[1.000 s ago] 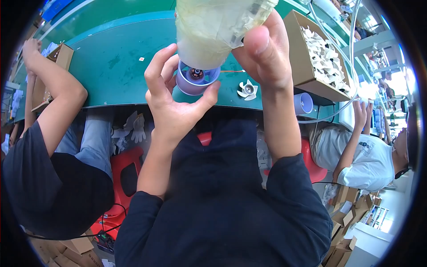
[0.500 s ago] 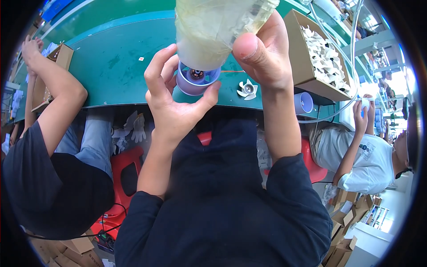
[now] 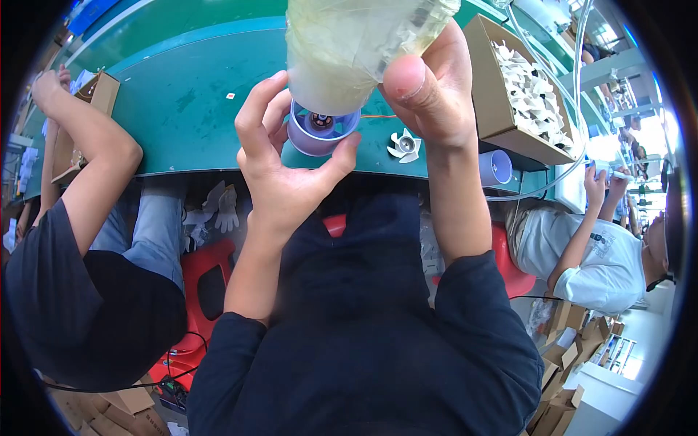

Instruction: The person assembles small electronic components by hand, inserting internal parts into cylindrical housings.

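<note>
The purple housing [image 3: 314,147], short and round with a dark core [image 3: 320,121] seen inside its open top, is held at the near edge of the green table [image 3: 182,131]; whether it is also supported by the table cannot be told. Over the last second little is changed: the right hand [image 3: 442,94] now has its thumb laid lower and further left across the wrapped cylinder [image 3: 342,54], while the housing and the left hand [image 3: 287,171] are kept almost in place. For the work in hand, this suggests that only the hold on the cylinder is adjusted and the placing of the two parts is left undisturbed. The left hand is curled partway, the housing being clasped between thumb and fingers. Above the housing, the wrapped cylinder is gripped by the right hand, its thumb set on the near side and its other fingers mostly hidden; whether cylinder and housing are touching cannot be told. To the right of the housing, an orange wire [image 3: 378,116] and a pale fan rotor [image 3: 404,146] are seen, with a cardboard box [image 3: 493,94] of white fan parts [image 3: 534,98] placed farther right.
</note>
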A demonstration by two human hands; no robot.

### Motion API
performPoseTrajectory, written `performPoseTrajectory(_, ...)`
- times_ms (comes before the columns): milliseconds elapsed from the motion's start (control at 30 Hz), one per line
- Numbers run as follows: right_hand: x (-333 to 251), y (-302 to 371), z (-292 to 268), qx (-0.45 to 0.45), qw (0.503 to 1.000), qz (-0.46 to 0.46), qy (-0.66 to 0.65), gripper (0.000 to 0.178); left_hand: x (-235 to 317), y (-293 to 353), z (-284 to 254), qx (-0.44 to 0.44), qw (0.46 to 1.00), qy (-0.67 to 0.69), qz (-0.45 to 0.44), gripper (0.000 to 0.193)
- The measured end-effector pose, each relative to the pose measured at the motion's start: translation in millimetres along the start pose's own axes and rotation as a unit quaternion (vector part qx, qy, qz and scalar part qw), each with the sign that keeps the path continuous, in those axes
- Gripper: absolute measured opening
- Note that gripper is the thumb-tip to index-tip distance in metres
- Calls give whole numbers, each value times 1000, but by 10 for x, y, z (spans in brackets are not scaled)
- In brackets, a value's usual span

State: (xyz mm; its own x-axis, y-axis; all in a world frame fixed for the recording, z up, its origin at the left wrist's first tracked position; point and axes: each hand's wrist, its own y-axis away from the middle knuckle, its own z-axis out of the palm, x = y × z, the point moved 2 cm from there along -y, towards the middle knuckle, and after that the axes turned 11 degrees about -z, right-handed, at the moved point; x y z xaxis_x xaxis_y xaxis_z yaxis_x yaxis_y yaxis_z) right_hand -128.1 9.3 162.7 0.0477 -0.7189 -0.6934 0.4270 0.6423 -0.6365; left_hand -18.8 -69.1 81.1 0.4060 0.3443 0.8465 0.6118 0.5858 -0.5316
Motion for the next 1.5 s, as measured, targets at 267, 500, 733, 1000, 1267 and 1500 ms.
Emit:
performPoseTrajectory(267,71,24,-83,0,1000,-17,7,104,-5,-1,-4,-1,1000,-6,2,81)
performPoseTrajectory(500,52,5,-61,-19,999,-33,19,103,-25,-4,-6,1,1000,-4,1,80)
performPoseTrajectory(733,39,-3,7,-9,1000,-17,-1,104,-34,-4,-25,2,1000,-12,8,80)
performPoseTrajectory(1000,-50,-5,149,22,1000,10,-8,106,-67,32,-40,-3,1000,-12,-9,83)
performPoseTrajectory(1267,-268,339,-338,6,953,-93,290,44,-187,318,-189,7,990,-16,-136,84)
performPoseTrajectory(1500,-122,1282,-530,-35,694,93,713,39,-252,522,-289,-39,986,-35,-159,85)
